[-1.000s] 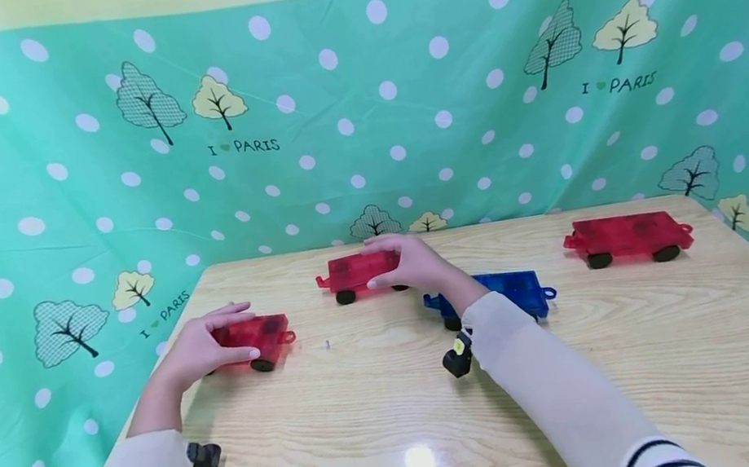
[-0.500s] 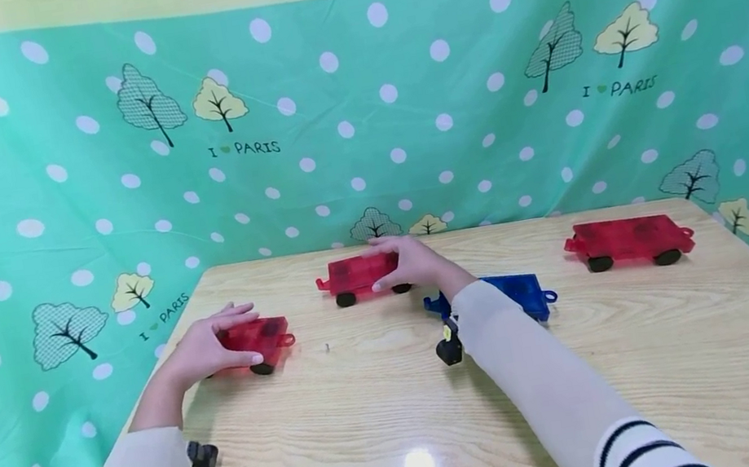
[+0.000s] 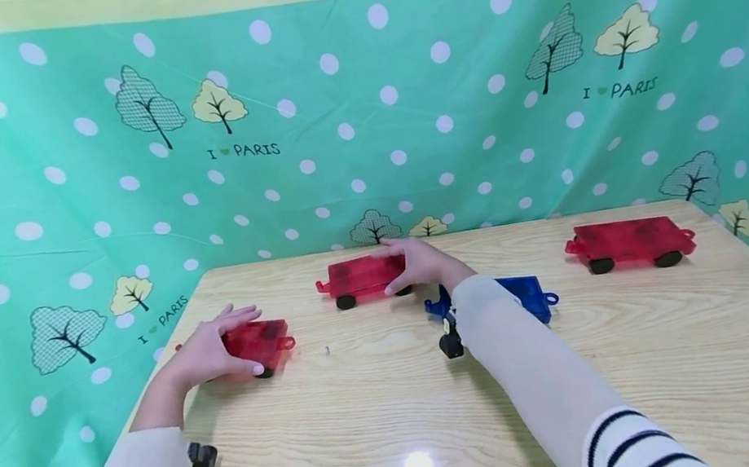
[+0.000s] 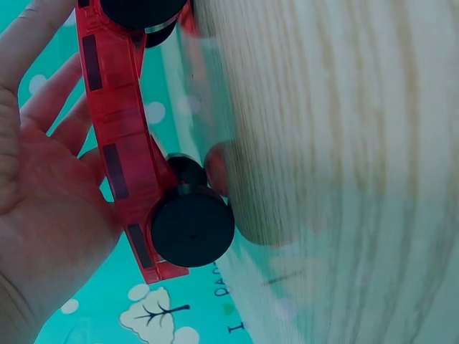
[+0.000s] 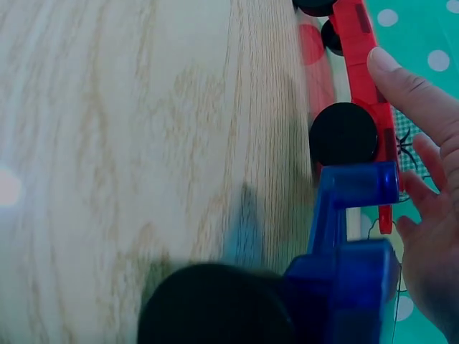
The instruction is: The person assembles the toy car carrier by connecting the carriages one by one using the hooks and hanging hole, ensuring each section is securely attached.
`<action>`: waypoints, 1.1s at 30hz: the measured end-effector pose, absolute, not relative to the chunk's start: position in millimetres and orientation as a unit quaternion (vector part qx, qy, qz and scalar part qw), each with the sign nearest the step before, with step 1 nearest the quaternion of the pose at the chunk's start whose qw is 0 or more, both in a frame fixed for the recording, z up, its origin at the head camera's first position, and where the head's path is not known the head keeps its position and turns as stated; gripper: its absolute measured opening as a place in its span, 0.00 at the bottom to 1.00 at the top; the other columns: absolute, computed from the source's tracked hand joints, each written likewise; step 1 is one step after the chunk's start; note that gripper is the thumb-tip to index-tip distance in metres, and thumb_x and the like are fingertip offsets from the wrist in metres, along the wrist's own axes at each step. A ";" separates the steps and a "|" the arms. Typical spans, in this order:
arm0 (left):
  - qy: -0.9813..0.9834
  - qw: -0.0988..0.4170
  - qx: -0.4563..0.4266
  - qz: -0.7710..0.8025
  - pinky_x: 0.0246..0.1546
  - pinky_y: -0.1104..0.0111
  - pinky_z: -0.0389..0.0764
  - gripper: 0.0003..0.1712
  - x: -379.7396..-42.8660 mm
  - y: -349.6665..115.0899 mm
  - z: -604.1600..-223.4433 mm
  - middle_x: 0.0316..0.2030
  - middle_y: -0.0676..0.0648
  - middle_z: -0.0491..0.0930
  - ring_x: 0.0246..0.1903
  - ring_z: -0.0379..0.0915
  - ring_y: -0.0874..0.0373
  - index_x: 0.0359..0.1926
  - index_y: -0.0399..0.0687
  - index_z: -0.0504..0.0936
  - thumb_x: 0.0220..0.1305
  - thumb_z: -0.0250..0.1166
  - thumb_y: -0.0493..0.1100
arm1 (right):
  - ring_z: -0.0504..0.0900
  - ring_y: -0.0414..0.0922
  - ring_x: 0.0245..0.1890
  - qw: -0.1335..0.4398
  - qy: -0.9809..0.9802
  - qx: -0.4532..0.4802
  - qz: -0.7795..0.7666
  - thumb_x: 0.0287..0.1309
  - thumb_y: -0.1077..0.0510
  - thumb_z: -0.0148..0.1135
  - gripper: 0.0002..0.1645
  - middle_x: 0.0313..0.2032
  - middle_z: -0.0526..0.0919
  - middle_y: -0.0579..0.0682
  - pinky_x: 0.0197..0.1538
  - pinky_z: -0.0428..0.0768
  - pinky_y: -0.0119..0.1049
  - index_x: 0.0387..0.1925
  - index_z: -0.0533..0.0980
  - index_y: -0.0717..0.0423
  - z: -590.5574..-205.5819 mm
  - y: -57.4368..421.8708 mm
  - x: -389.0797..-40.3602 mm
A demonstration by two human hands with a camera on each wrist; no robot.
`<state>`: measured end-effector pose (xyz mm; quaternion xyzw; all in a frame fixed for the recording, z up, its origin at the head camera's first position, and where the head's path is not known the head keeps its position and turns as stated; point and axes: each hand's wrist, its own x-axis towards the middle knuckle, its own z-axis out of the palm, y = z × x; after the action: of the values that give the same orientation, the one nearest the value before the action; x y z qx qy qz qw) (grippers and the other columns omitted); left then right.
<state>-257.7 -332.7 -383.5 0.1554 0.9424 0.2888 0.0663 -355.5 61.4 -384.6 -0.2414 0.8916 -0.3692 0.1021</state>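
At the table's left a translucent red toy wagon (image 3: 264, 339) stands on black wheels. My left hand (image 3: 203, 355) holds it across its width, thumb along the near side and fingers over the far side; the palm hides its left end. In the left wrist view that wagon's (image 4: 125, 150) wheels are down at the wood. My right hand (image 3: 426, 262) straddles the right end of a second red wagon (image 3: 355, 276) at the back. Its thumb (image 5: 412, 93) lies against the wagon's side in the right wrist view, the other fingers behind.
A blue toy wagon (image 3: 532, 294) stands under my right forearm, partly hidden by the sleeve, and looms close in the right wrist view. Another red wagon (image 3: 632, 240) sits at the back right. A green dotted cloth (image 3: 353, 105) hangs behind the wooden table (image 3: 349, 436).
My right hand has slid a little to the right along the back red wagon, which has stayed in place. The left hand and its wagon have hardly moved.
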 end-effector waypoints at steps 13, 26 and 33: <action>0.951 0.078 0.151 0.259 0.53 0.41 0.72 0.55 -257.4 -331.4 -383.9 0.72 0.30 0.51 0.68 0.44 0.28 0.69 0.46 0.68 0.40 0.82 0.53 | 0.58 0.51 0.71 0.099 0.900 -0.227 -0.359 0.50 0.62 0.75 0.37 0.69 0.66 0.51 0.70 0.58 0.43 0.63 0.74 0.50 -386.4 58.2 -356.7; 0.941 0.080 0.144 0.296 0.43 0.58 0.81 0.50 -255.9 -328.5 -382.8 0.60 0.38 0.72 0.57 0.64 0.38 0.65 0.45 0.73 0.38 0.83 0.47 | 0.56 0.54 0.71 0.103 0.896 -0.228 -0.366 0.45 0.62 0.78 0.37 0.67 0.69 0.53 0.69 0.61 0.44 0.60 0.77 0.56 -386.1 61.2 -349.8; 0.939 0.084 0.140 0.304 0.41 0.58 0.81 0.50 -256.6 -327.5 -383.9 0.60 0.38 0.72 0.57 0.64 0.39 0.65 0.43 0.72 0.38 0.83 0.45 | 0.59 0.53 0.70 0.110 0.885 -0.250 -0.376 0.44 0.62 0.79 0.38 0.64 0.71 0.53 0.67 0.64 0.43 0.60 0.77 0.55 -388.2 60.8 -344.0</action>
<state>-256.6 -327.5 -383.9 0.1405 0.9386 0.3039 0.0837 -344.0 60.8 -388.2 -0.2502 0.8853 -0.3762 0.1099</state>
